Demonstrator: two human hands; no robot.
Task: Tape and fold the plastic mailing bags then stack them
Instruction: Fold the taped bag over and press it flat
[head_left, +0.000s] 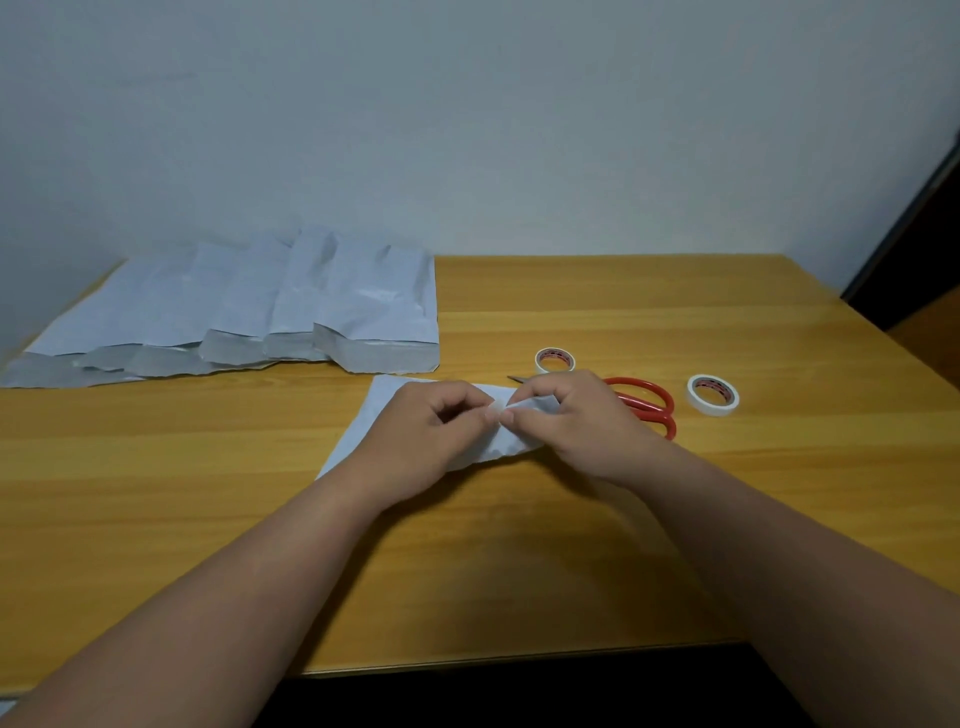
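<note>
A white plastic mailing bag (363, 426) lies on the wooden table (208, 493) at the centre, partly folded and mostly hidden under my hands. My left hand (431, 441) rests on the bag and pinches its edge with curled fingers. My right hand (576, 421) pinches the lifted right end of the same bag, fingertips meeting the left hand's. Several more flat mailing bags (249, 306) overlap in a row at the back left, against the wall.
Two rolls of white tape sit behind and right of my hands, one roll (555, 360) close by, the other roll (712, 395) further right. Red-handled scissors (649, 402) lie between them, partly hidden by my right hand. The table's front edge (519, 660) is close to me.
</note>
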